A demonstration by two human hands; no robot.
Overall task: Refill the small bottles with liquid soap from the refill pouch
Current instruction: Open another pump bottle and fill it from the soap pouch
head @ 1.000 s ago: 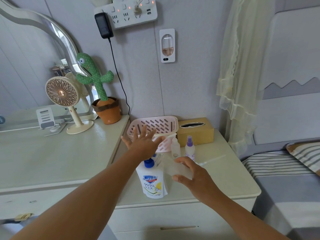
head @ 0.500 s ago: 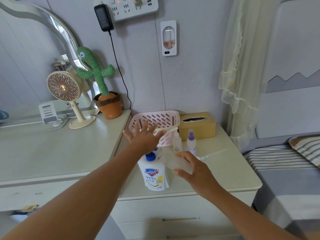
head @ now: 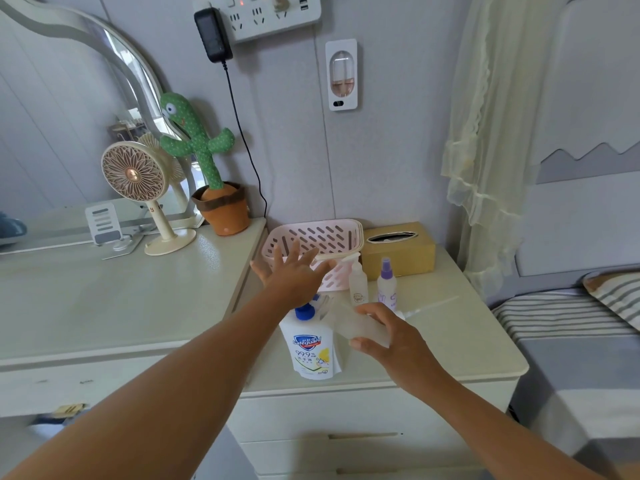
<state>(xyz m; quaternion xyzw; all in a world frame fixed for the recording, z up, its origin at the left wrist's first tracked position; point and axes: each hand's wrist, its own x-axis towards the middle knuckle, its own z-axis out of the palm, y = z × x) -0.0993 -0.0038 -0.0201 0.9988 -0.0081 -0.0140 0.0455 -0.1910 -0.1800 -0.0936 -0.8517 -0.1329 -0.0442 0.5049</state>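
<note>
Grips a frosted bottle (head: pixel 356 323) in the right hand (head: pixel 401 341), fingers curled; holds the left hand (head: pixel 294 278), fingers spread, above the capped pouch (head: pixel 310 348); seems barely begun, all pouring left.

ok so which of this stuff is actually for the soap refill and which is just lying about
For the job: refill pouch, clear small bottle, purple-topped spray bottle, frosted container gripped by the right hand; left hand spread open near the pouch.
Just lying about: pink basket, tissue box, fan, cactus toy, phone stand, charger.
</note>
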